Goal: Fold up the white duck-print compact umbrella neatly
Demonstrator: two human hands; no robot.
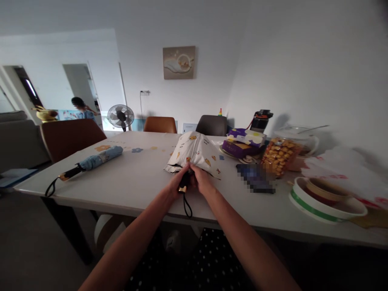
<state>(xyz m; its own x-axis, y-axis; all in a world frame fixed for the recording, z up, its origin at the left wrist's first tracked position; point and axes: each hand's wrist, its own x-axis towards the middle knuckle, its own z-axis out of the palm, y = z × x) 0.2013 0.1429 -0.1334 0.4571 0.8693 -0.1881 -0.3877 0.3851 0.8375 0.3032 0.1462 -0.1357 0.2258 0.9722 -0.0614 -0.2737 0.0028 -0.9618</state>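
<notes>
A white folding umbrella [195, 151] with small coloured prints lies loosely bunched on the table [133, 178] in front of me. My left hand [178, 182] is closed round its dark handle, whose wrist strap hangs over the table's front edge. My right hand [201, 180] grips the base of the canopy right beside the left hand. A second umbrella [97, 159], light blue and rolled tight, lies to the left with its dark handle and strap near the table edge.
On the right stand a snack jar [279, 155], a purple box [241, 145], a dark bottle [260, 120], a round tray with a bowl [325, 198] and plastic bags [342, 167]. Chairs [71, 137] ring the table. A fan [120, 116] and a person [81, 108] are at the back left.
</notes>
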